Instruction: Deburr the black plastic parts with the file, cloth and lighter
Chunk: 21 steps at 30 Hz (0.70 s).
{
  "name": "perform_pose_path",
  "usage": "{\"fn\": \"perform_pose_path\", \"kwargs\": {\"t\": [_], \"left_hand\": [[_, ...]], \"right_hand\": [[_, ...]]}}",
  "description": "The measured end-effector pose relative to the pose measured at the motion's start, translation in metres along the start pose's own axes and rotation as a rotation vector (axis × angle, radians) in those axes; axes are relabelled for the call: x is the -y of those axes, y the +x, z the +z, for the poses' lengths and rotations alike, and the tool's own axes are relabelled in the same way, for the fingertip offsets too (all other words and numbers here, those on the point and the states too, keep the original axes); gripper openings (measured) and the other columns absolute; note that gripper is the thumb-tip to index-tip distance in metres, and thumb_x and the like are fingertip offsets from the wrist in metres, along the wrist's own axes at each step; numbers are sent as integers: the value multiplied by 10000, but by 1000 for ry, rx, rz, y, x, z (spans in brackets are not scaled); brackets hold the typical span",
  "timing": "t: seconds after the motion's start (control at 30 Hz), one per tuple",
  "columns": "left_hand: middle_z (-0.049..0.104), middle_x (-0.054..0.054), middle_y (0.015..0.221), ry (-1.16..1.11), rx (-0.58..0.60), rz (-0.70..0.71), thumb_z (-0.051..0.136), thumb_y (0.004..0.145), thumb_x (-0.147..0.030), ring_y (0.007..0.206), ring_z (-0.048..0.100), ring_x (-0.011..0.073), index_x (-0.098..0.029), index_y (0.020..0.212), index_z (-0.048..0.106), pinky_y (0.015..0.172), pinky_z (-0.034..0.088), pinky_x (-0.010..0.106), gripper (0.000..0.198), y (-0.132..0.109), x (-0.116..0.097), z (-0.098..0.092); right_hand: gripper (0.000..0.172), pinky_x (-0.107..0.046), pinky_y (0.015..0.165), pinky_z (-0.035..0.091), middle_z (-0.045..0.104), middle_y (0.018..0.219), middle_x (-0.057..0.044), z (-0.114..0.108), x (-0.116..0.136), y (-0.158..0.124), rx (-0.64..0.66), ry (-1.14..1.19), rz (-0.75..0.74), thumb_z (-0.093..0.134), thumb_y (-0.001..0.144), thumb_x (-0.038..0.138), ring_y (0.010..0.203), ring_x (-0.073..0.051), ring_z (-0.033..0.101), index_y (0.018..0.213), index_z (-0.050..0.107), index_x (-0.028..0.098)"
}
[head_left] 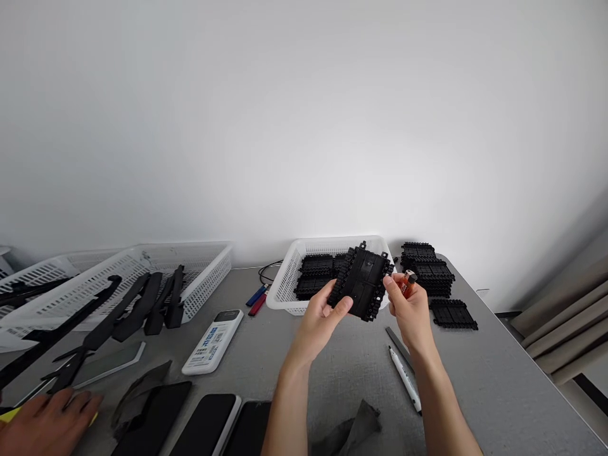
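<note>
My left hand (319, 320) grips black plastic track-like plates (365, 283) with toothed edges, the thumb lying across the front face. They are tilted and held up in front of a white basket (285, 292). My right hand (408, 311) is closed around an orange lighter (407, 284) with a metal top. Its fingertips are at the right edge of the plates. More black plates (313, 275) lie inside the basket. To the right stand stacks of similar plates (431, 277), with a single plate (453, 314) in front of them.
A white marker (405, 380) and a thin grey strip (401, 347) lie below my right hand. Left are a white power bank (213, 342), phones (206, 425), red and blue lighters (258, 301) and baskets (209, 278) with black parts. Another person's hand (52, 421) rests at lower left.
</note>
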<state>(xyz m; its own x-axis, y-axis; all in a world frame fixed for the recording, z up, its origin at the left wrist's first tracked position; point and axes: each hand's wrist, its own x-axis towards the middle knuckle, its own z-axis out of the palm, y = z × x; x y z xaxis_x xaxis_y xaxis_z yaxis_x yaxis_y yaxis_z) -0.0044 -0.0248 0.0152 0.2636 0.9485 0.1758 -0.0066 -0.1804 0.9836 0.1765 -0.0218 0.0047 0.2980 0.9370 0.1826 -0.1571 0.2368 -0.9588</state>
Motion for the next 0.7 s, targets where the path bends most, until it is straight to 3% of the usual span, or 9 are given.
{"fn": "perform_pose_path", "kwargs": {"t": [0.1, 0.2, 0.4, 0.57, 0.63, 0.7], "left_hand": [[720, 98, 986, 80, -84, 43, 583, 897, -536, 1036, 660, 267, -200, 1026, 703, 881, 549, 351, 379, 2, 4, -2], [680, 50, 802, 128, -158, 51, 575, 900, -539, 858, 663, 221, -189, 840, 682, 760, 549, 302, 371, 3, 7, -3], [724, 89, 1032, 46, -59, 70, 587, 916, -461, 919, 685, 234, -209, 1133, 684, 761, 566, 314, 347, 1, 1, -2], [745, 107, 1038, 33, -105, 64, 604, 900, -473, 910, 710, 254, -192, 1175, 679, 703, 581, 311, 400, 3, -3, 1], [748, 102, 1039, 37, -136, 67, 609, 896, -473, 912, 713, 250, -187, 1176, 677, 707, 580, 304, 406, 3, -2, 1], [749, 97, 1029, 61, -173, 68, 616, 892, -475, 914, 713, 246, -182, 1167, 679, 723, 577, 301, 407, 4, 0, 0]], "right_hand": [[414, -254, 474, 232, 423, 614, 45, -2, -1, 0, 25, -56, 6, 722, 763, 582, 519, -92, 298, 823, 618, 186], [381, -257, 492, 236, 393, 609, 45, -4, -2, 0, 46, -114, -13, 701, 794, 559, 544, -102, 292, 817, 629, 185], [335, -260, 523, 257, 441, 642, 23, -1, -1, -2, 42, -128, -39, 688, 815, 521, 584, -123, 335, 805, 637, 190], [317, -268, 568, 295, 436, 675, 33, 4, 7, -7, 37, -204, -80, 679, 817, 511, 623, -139, 356, 920, 637, 213], [331, -274, 601, 315, 432, 710, 33, 4, 11, -12, -2, -257, -111, 646, 848, 512, 649, -147, 362, 1028, 607, 237], [291, -282, 623, 324, 430, 746, 23, 3, 14, -17, -46, -237, -142, 570, 899, 521, 670, -154, 362, 1013, 567, 253]]}}
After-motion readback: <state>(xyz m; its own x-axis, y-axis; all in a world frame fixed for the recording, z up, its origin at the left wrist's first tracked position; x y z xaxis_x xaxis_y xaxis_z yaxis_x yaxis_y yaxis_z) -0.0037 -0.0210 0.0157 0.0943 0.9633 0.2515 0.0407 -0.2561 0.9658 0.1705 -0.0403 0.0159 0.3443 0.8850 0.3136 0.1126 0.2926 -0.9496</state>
